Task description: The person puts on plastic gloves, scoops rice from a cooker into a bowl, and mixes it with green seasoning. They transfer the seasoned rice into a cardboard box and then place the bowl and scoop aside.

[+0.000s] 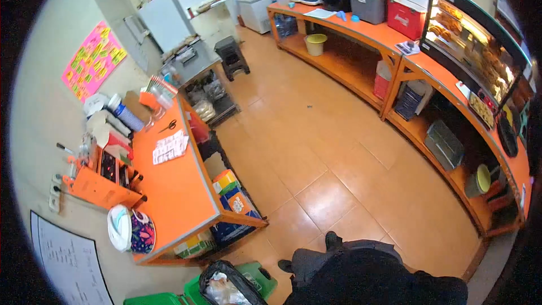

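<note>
Neither of my hands shows in the head view; only my dark clothing (372,277) and the tips of my shoes appear at the bottom. Close by on the left is an orange table (180,192). It bears printed sheets (170,147), scissors (168,126), an orange machine (101,183), stacked blue cups (127,117) and a white container with a floral cloth (131,229). Below me, left of my body, an open green bin (257,279) is lined with a black bag (209,277) holding crumpled plastic.
Along the right runs an orange counter (361,34) with a lit glass food display (471,36), a red cooler (405,17) and a grey cooler (370,3). A black stool (231,56) stands farther back. Tiled floor (316,152) stretches between the counters.
</note>
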Action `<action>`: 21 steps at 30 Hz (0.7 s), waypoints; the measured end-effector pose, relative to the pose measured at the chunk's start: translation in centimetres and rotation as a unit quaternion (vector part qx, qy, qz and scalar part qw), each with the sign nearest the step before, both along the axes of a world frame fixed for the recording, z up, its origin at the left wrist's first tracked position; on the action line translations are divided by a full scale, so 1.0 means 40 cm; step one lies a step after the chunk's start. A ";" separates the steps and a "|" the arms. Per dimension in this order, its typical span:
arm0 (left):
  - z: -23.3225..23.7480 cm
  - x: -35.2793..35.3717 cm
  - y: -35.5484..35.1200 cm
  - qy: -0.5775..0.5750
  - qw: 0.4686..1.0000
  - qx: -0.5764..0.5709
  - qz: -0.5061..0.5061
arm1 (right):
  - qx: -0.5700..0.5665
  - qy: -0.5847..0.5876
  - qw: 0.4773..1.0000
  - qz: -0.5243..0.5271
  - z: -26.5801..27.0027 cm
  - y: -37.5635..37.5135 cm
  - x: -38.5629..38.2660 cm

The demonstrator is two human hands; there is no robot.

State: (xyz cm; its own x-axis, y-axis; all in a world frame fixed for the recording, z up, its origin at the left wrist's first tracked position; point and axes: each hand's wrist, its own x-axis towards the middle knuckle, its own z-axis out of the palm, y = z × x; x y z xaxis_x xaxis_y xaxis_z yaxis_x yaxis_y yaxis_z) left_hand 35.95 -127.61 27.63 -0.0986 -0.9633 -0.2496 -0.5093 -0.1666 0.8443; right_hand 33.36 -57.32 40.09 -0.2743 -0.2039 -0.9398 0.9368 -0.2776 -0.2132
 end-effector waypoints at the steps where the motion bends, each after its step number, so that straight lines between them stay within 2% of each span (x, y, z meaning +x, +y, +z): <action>1: -0.007 -0.038 0.015 -0.002 0.999 0.013 -0.033 | -0.014 -0.007 1.000 -0.015 0.030 0.007 0.018; 6: -0.038 -0.236 0.106 -0.024 0.976 0.086 -0.198 | -0.040 -0.019 0.996 -0.075 0.102 0.007 0.064; 10: -0.044 -0.390 0.200 -0.052 0.932 0.146 -0.329 | -0.036 -0.036 0.991 -0.122 0.129 -0.013 0.060; 15: -0.018 -0.529 0.332 -0.111 0.844 0.205 -0.482 | -0.039 -0.070 0.979 -0.189 0.126 -0.048 0.033; 21: 0.003 -0.630 0.508 -0.201 0.693 0.260 -0.642 | -0.037 -0.109 0.957 -0.268 0.132 -0.071 0.065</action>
State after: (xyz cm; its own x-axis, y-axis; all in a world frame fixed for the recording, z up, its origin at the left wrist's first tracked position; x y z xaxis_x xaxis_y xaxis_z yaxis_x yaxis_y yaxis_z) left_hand 10.76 -107.28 27.75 -0.6124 0.0849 -0.7860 -0.6962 0.4131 0.5871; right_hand 35.97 -60.17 45.35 -0.1578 -0.1567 -0.9750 0.6760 -0.7368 0.0090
